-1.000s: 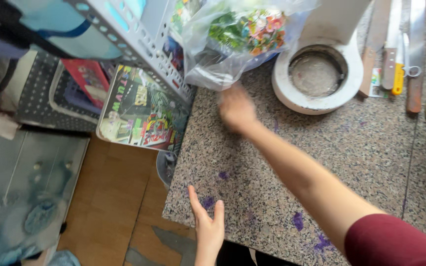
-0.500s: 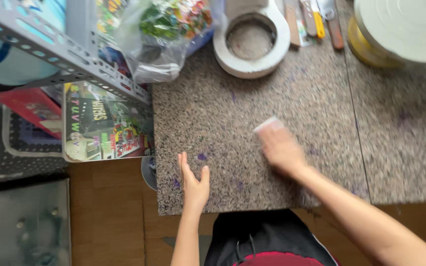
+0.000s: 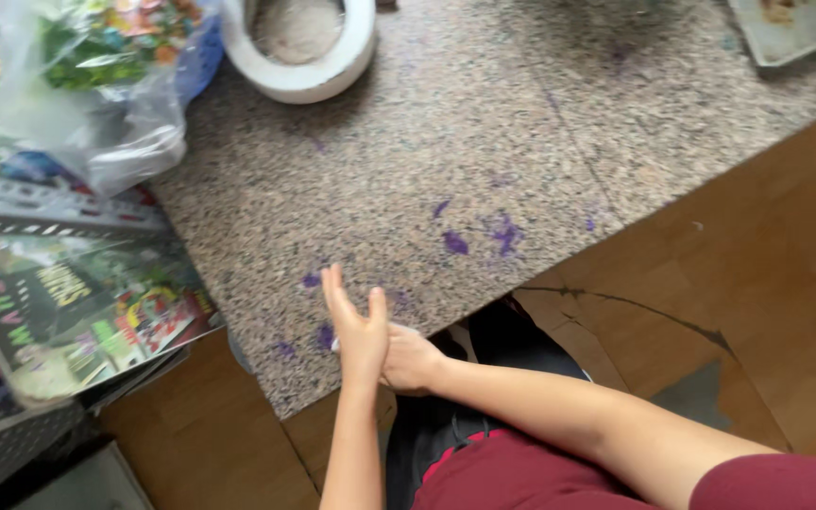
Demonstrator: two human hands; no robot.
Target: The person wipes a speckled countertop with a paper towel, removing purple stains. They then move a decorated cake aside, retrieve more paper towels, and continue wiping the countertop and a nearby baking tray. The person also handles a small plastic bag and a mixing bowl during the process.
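Currently, head view: left hand (image 3: 359, 331) open, edge-on at the near table (image 3: 446, 123) edge; right hand (image 3: 410, 359) touching it, grip state indeterminate. Purple scraps (image 3: 484, 234) lie on open speckled surface. Wooden floor (image 3: 757, 283) adjoins.

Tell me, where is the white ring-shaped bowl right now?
The white bowl sits at the top of the head view, left of centre, on the speckled counter, right beside the clear plastic bag and far from both hands.
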